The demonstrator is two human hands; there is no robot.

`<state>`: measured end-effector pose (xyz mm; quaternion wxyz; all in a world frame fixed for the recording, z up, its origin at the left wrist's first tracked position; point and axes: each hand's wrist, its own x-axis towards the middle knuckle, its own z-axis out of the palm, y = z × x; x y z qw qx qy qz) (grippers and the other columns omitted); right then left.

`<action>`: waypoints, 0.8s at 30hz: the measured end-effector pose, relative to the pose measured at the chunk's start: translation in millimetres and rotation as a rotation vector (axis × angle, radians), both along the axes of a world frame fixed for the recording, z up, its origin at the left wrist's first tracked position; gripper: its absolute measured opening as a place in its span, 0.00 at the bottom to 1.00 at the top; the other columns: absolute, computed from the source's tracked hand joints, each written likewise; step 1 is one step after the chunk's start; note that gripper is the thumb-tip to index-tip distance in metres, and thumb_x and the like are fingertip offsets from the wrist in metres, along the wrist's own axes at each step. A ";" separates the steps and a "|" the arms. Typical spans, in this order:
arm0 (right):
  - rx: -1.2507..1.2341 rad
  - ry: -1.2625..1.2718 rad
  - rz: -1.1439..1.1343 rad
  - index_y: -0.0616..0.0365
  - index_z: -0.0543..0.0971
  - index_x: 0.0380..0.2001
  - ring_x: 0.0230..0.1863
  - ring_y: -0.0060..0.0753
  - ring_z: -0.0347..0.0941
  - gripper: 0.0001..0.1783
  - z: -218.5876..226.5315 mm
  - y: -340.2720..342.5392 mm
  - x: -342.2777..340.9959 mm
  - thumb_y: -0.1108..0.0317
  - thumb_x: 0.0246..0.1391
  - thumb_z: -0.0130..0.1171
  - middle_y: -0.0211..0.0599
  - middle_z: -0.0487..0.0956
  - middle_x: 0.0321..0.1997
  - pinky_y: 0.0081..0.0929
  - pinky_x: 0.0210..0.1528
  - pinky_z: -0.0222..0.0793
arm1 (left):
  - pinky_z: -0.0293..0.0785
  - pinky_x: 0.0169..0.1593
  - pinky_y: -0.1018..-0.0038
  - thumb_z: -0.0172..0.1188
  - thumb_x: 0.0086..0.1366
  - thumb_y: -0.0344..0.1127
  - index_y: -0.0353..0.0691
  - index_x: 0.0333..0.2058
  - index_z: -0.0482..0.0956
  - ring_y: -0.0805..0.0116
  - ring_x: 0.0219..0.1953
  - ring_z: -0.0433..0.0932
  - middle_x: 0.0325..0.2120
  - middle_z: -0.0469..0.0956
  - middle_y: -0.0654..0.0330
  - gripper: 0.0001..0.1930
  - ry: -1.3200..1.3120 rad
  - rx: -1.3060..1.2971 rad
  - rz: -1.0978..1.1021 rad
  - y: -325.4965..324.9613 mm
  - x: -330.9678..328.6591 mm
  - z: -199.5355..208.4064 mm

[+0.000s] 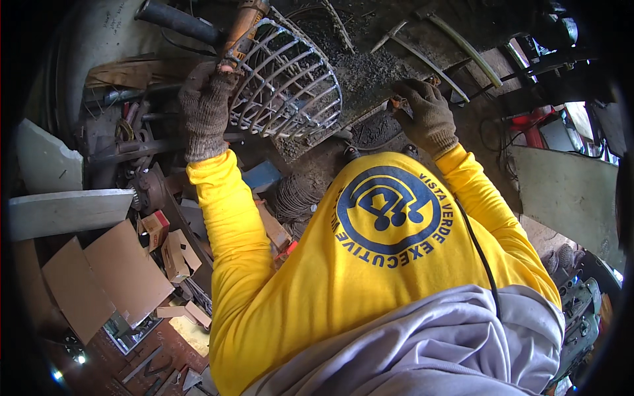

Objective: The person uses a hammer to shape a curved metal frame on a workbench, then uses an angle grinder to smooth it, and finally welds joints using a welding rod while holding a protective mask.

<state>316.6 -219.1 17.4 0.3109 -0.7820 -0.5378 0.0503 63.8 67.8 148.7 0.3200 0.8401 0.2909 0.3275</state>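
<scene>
At the dark work surface (388, 80), strewn with grit, the domed metal cage (288, 82) lay just ahead of the wearer, right beside the left hand (207, 112). That gloved hand was closed, fingers curled at the lower end of an orange power tool (243, 33); whether it also gripped the cage's edge could not be told from where I stood. The right hand (426, 115), gloved likewise, was partly closed, its fingers bent over a small rust-orange piece (398, 103) at the near side of the surface (a firm grip or a mere rest, I could not tell). Pale metal strips (465, 49) lay beyond it.

Handling: the cage appeared stiff and, being openwork, probably moderate in weight. Its bars seemed unlikely to be fragile, though cut ends might have been sharp. The outer rim looked the best hold, with gloves on. The tool was judged denser; its thick body offered the surest grip.
</scene>
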 end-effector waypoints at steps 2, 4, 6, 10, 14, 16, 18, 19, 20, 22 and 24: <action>0.003 -0.003 0.003 0.45 0.76 0.53 0.59 0.53 0.68 0.28 -0.1 0.0 0.6 0.63 0.45 0.64 0.41 0.73 0.58 0.46 0.60 0.65 | 0.72 0.39 0.74 0.64 0.63 0.49 0.36 0.38 0.81 0.73 0.33 0.77 0.31 0.81 0.63 0.18 0.023 -0.001 -0.005 6.2 3.9 -2.3; -0.002 0.009 0.004 0.46 0.76 0.53 0.59 0.53 0.67 0.28 2.3 0.5 -0.4 0.63 0.44 0.65 0.42 0.73 0.58 0.46 0.60 0.64 | 0.73 0.37 0.75 0.66 0.63 0.45 0.36 0.36 0.82 0.75 0.30 0.77 0.27 0.81 0.62 0.16 0.020 0.082 -0.069 9.6 11.9 -0.7; -0.003 0.008 0.001 0.46 0.76 0.53 0.59 0.53 0.67 0.28 0.4 -0.3 -0.1 0.63 0.44 0.65 0.41 0.73 0.58 0.46 0.60 0.64 | 0.73 0.37 0.75 0.66 0.62 0.45 0.36 0.37 0.82 0.75 0.31 0.78 0.28 0.82 0.62 0.16 0.056 0.081 -0.090 11.8 24.8 4.9; 0.013 -0.004 0.017 0.45 0.75 0.53 0.59 0.52 0.67 0.28 1.8 0.4 -1.2 0.64 0.44 0.65 0.41 0.73 0.58 0.46 0.60 0.64 | 0.74 0.39 0.74 0.68 0.61 0.44 0.37 0.39 0.83 0.75 0.33 0.79 0.29 0.82 0.61 0.16 0.080 0.041 -0.186 23.2 37.0 0.1; -0.010 -0.009 0.002 0.45 0.75 0.53 0.59 0.51 0.67 0.28 3.5 -0.1 -1.0 0.63 0.44 0.64 0.40 0.73 0.58 0.45 0.60 0.64 | 0.75 0.40 0.73 0.68 0.61 0.43 0.37 0.39 0.83 0.75 0.34 0.79 0.29 0.83 0.61 0.15 0.028 -0.034 -0.226 19.3 51.5 -3.3; -0.029 -0.022 0.003 0.45 0.75 0.54 0.60 0.50 0.67 0.28 2.7 -0.3 -1.2 0.63 0.45 0.64 0.40 0.72 0.58 0.45 0.61 0.64 | 0.75 0.42 0.71 0.62 0.65 0.47 0.38 0.39 0.82 0.69 0.35 0.80 0.31 0.82 0.58 0.17 0.137 0.150 -0.239 19.5 54.5 -0.9; -0.026 -0.021 0.007 0.45 0.75 0.54 0.60 0.50 0.67 0.28 -0.7 0.2 -0.5 0.63 0.45 0.63 0.40 0.72 0.58 0.45 0.61 0.64 | 0.75 0.41 0.71 0.62 0.65 0.47 0.37 0.39 0.82 0.69 0.34 0.80 0.31 0.82 0.58 0.17 0.149 0.196 -0.230 22.1 58.9 -4.3; -0.021 -0.019 0.016 0.45 0.75 0.54 0.60 0.50 0.66 0.28 -1.4 0.2 -0.3 0.63 0.45 0.63 0.40 0.72 0.58 0.45 0.61 0.63 | 0.75 0.40 0.71 0.62 0.65 0.47 0.37 0.38 0.82 0.69 0.34 0.80 0.30 0.82 0.58 0.17 0.163 0.242 -0.218 22.7 60.9 -5.7; -0.023 -0.019 0.011 0.45 0.75 0.54 0.60 0.50 0.66 0.28 -1.4 -0.2 -0.4 0.63 0.45 0.63 0.40 0.72 0.58 0.45 0.61 0.63 | 0.75 0.40 0.71 0.62 0.65 0.47 0.37 0.38 0.82 0.69 0.34 0.80 0.30 0.82 0.58 0.17 0.162 0.241 -0.223 20.9 62.9 -4.9; -0.029 -0.028 0.012 0.46 0.75 0.55 0.61 0.49 0.66 0.29 -1.3 -0.8 -0.4 0.63 0.46 0.63 0.40 0.72 0.59 0.45 0.62 0.63 | 0.75 0.39 0.71 0.62 0.65 0.47 0.37 0.38 0.82 0.69 0.32 0.80 0.29 0.82 0.58 0.17 0.194 0.238 -0.220 15.9 66.5 -2.2; -0.027 -0.032 0.014 0.46 0.75 0.55 0.61 0.49 0.66 0.29 -2.8 -0.4 -0.8 0.63 0.46 0.63 0.40 0.71 0.60 0.45 0.62 0.62 | 0.75 0.39 0.71 0.63 0.65 0.47 0.37 0.38 0.82 0.69 0.32 0.80 0.29 0.82 0.58 0.17 0.194 0.285 -0.235 15.8 66.5 -1.5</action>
